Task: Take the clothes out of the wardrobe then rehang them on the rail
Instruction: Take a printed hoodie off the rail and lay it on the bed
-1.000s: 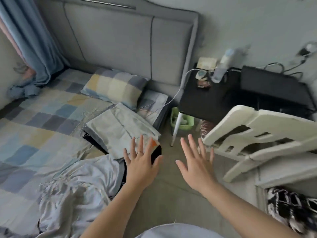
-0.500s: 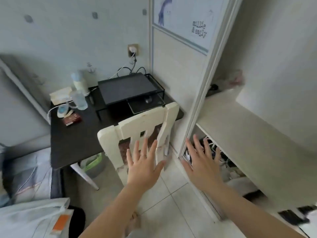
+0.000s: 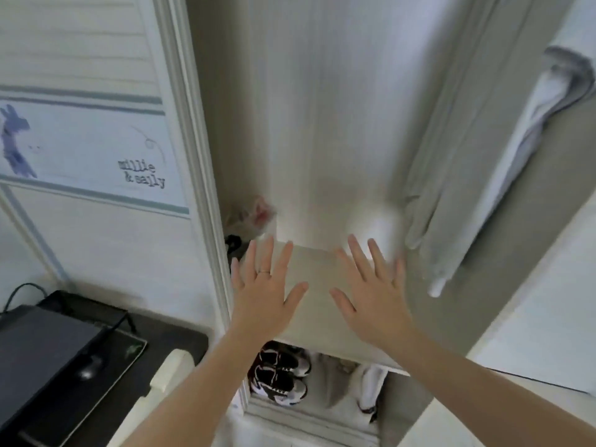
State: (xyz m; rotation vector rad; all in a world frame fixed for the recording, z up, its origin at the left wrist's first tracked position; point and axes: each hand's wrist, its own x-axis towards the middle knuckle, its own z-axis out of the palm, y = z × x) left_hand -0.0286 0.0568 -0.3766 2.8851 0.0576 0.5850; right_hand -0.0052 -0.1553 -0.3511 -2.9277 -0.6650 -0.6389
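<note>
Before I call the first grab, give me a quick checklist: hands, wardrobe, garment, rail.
1. Left hand free: ok, fingers spread, holding nothing.
2. Right hand free: ok, fingers spread, holding nothing.
3. Wardrobe open: ok, the inside and the shelf are exposed.
4. Garment to take: ok, a grey garment hangs to the right of the right hand, and neither hand touches it.
5. Hanger and rail: cannot tell, both lie above the frame.
</note>
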